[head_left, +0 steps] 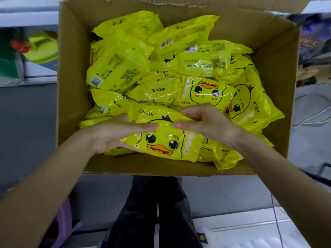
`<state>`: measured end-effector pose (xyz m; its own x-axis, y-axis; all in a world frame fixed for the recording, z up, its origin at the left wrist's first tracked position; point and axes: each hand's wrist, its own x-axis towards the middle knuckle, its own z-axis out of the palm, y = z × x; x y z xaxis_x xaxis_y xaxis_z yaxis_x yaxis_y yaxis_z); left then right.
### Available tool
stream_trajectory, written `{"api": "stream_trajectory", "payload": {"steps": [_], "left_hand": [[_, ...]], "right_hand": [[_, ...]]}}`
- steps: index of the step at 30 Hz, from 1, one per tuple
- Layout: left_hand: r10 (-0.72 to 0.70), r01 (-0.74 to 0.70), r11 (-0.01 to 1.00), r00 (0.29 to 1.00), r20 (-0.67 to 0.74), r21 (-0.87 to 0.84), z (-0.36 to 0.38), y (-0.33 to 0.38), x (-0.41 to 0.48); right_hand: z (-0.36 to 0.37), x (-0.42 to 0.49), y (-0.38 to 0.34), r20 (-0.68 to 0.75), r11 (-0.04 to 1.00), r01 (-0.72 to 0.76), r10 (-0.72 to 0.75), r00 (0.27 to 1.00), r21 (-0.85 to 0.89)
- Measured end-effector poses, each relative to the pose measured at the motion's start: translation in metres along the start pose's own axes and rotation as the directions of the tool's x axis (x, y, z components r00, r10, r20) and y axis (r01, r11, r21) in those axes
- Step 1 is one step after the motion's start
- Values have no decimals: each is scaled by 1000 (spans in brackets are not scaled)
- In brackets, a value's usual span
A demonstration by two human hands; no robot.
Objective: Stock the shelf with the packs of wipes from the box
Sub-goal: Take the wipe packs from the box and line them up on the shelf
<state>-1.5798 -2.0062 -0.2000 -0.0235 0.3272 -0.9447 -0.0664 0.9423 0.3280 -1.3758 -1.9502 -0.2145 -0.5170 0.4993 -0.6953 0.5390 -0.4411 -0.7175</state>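
An open cardboard box holds several yellow packs of wipes with a cartoon duck face, piled loosely. Both hands are inside the near end of the box on one pack of wipes that lies face up. My left hand grips its left end, thumb on top and fingers underneath. My right hand pinches the pack's upper edge, thumb pointing left toward the other thumb. Another duck-faced pack lies just behind the hands.
The box's flaps stand open toward the far side. Blurred shelves with green and red goods sit at the left, dark packaged goods at the right. Below the box are my dark trouser legs and grey floor.
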Motion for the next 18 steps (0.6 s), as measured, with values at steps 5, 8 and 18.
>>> {"api": "stream_trajectory", "payload": {"steps": [5, 8, 18], "left_hand": [[32, -41, 994, 995, -93, -103, 1, -9, 10], [42, -78, 971, 986, -162, -224, -2, -7, 10], [96, -246, 906, 912, -399, -344, -19, -2, 8]], "right_hand": [[-46, 28, 12, -589, 922, -84, -169, 790, -377], [-65, 38, 27, -532, 736, -268, -147, 834, -622], [-70, 54, 13, -446, 407, -398, -24, 895, -822]]}}
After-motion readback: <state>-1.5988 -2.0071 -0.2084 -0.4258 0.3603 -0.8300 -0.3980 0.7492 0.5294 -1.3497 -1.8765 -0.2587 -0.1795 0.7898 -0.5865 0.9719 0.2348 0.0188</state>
